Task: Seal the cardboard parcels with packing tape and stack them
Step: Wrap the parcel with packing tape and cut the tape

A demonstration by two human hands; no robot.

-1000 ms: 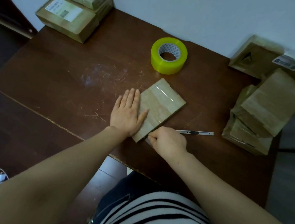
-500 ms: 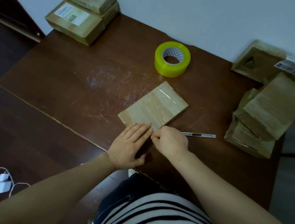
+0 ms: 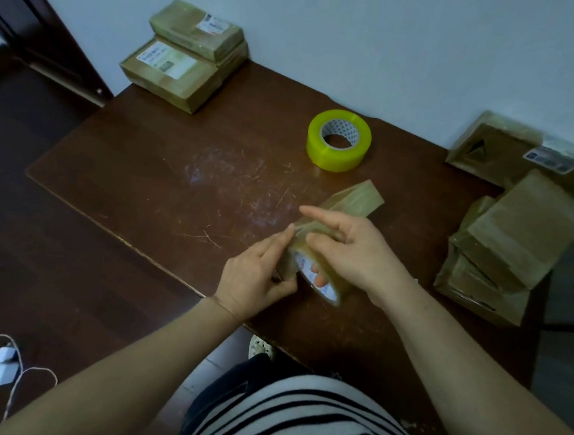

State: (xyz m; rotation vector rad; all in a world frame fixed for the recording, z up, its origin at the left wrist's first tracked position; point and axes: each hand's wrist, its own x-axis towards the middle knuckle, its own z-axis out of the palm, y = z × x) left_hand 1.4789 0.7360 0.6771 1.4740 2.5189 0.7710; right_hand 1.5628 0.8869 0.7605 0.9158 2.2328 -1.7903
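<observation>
Gripping a clear tape roll [image 3: 332,290] at lower centre of the frame, the right hand [image 3: 355,253] has fingers [image 3: 320,275] curled through its core, while the left hand [image 3: 257,273] pinches the roll's left side. The parcel [image 3: 357,198] lies on the desk [image 3: 179,174] just behind both hands, below a yellow tape roll [image 3: 339,142]. Parcel stacks sit at upper left [image 3: 188,58] and far right [image 3: 513,242].

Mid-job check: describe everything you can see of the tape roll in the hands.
The tape roll is clear, brownish packing tape on a white core with red and blue print. It is held on edge, tilted, over the table in front of the parcel. The right hand grips it with a finger through the core; the left hand pinches its left rim, seemingly at the loose end.
</observation>
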